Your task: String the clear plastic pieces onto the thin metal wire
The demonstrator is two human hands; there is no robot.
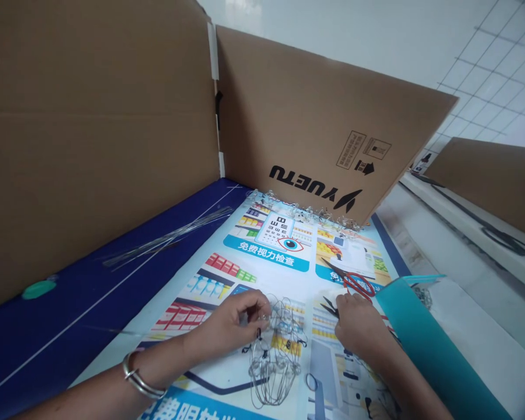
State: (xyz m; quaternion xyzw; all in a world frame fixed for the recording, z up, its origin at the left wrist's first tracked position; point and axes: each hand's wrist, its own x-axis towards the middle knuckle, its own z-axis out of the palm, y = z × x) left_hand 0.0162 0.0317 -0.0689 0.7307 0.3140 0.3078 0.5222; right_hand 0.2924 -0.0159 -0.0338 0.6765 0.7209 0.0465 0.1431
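My left hand (240, 318), with a silver bangle at the wrist, pinches the upper left part of a wire frame (275, 376). Looped thin silver wire makes up this basket-like frame, which has small black bits on it and rests on the printed sheet. To its right, my right hand (356, 324) is closed round a pair of pliers (331, 307). Only their dark, parted jaws show clearly; the handles are mostly hidden in the palm. Just beyond that hand lie red-handled scissors (354, 282), blades pointing left.
Cardboard panels (332, 128) wall the far and left sides. Small wire pieces (315, 216) line the far panel's foot. A bundle of straight wires (170, 236) lies on the blue surface at left, near a green oval (38, 289). A teal board (437, 344) stands right.
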